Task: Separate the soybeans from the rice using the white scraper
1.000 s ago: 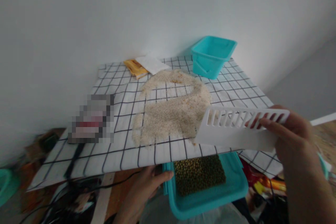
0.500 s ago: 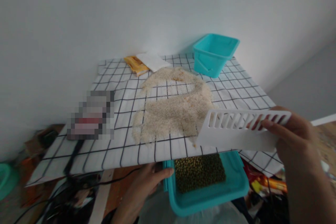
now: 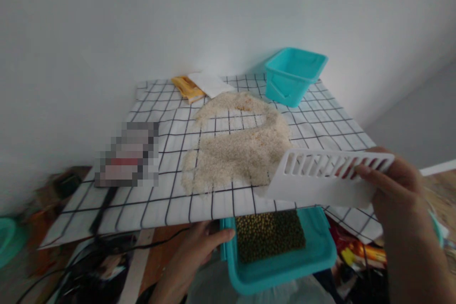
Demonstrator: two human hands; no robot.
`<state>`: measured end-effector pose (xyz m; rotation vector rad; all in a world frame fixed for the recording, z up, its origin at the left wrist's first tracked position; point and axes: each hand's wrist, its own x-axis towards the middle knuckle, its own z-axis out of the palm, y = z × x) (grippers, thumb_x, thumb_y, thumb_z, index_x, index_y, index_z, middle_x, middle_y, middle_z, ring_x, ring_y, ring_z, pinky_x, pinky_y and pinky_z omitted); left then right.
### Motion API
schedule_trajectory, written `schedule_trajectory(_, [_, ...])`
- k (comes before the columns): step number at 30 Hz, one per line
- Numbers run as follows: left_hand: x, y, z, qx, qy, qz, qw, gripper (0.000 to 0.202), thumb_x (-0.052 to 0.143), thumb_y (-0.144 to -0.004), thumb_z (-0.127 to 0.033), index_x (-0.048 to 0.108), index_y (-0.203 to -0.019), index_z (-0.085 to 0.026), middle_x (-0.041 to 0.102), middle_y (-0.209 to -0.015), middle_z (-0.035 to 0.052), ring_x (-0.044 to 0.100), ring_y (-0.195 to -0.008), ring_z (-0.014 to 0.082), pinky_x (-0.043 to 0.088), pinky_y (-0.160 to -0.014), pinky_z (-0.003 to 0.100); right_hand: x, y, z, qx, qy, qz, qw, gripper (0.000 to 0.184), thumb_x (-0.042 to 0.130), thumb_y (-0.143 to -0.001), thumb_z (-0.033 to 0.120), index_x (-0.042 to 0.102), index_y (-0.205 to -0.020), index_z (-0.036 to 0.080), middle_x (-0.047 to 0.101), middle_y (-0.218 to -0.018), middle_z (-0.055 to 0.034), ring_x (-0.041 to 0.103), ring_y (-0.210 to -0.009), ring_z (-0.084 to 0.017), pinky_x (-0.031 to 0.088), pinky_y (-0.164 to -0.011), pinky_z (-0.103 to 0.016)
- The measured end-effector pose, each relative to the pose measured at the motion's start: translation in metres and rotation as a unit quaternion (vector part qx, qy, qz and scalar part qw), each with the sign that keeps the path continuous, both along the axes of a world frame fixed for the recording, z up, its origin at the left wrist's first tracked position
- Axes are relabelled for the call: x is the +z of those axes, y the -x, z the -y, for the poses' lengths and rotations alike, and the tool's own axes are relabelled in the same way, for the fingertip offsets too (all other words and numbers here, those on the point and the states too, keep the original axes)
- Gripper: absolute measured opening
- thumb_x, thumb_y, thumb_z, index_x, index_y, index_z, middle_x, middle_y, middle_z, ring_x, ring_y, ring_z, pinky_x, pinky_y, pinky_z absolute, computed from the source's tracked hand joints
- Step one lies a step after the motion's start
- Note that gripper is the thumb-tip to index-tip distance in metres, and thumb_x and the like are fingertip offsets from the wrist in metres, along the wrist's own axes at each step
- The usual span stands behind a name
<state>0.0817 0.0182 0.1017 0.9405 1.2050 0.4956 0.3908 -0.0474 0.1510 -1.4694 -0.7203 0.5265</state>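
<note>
My left hand (image 3: 199, 251) grips the left rim of a teal bin (image 3: 317, 247) held just below the table's front edge. Inside the bin lie small round beans (image 3: 269, 237), yellowish on the left and dark green on the right. My right hand (image 3: 395, 180) is closed on the right end of a white slotted plastic panel (image 3: 320, 190), its fingers partly hidden behind it. The panel's left end is beside a spread of pale, rice-like grain (image 3: 231, 156) on the table, over the bin's far side.
A checked cloth covers the table (image 3: 171, 152). A second teal bin (image 3: 288, 85) stands at the back right. A yellow packet (image 3: 188, 89) and a white sheet (image 3: 211, 84) lie at the back. At left is a blurred-out device (image 3: 128, 154) with a cable (image 3: 103, 211).
The view has shifted slightly, so the table appears a little further right. A small yellowish bit by the panel's left end is no longer visible. Both hands keep their holds.
</note>
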Motion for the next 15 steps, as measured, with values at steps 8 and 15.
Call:
schedule_trajectory(8, [-0.009, 0.005, 0.0, 0.006, 0.01, -0.026, 1.0, 0.016, 0.082, -0.064, -0.026, 0.08, -0.08, -0.027, 0.084, -0.082, 0.0025, 0.075, -0.099, 0.0283, 0.059, -0.086, 0.034, -0.011, -0.004, -0.024, -0.034, -0.101, 0.007, 0.994, 0.014, 0.081, -0.067, 0.026, 0.068, -0.066, 0.021, 0.067, -0.067, 0.0022, 0.063, -0.064, -0.015, 0.045, -0.06, -0.025])
schedule_trajectory(15, [-0.014, 0.007, -0.001, -0.007, 0.008, -0.025, 1.0, 0.021, 0.082, -0.065, -0.029, 0.081, -0.086, -0.028, 0.085, -0.091, 0.0046, 0.072, -0.113, 0.0312, 0.055, -0.1, 0.039, -0.001, -0.025, -0.048, -0.144, -0.218, 0.021, 0.965, 0.01, 0.079, -0.065, 0.02, 0.069, -0.068, 0.018, 0.066, -0.065, 0.0016, 0.061, -0.064, -0.014, 0.047, -0.068, -0.027])
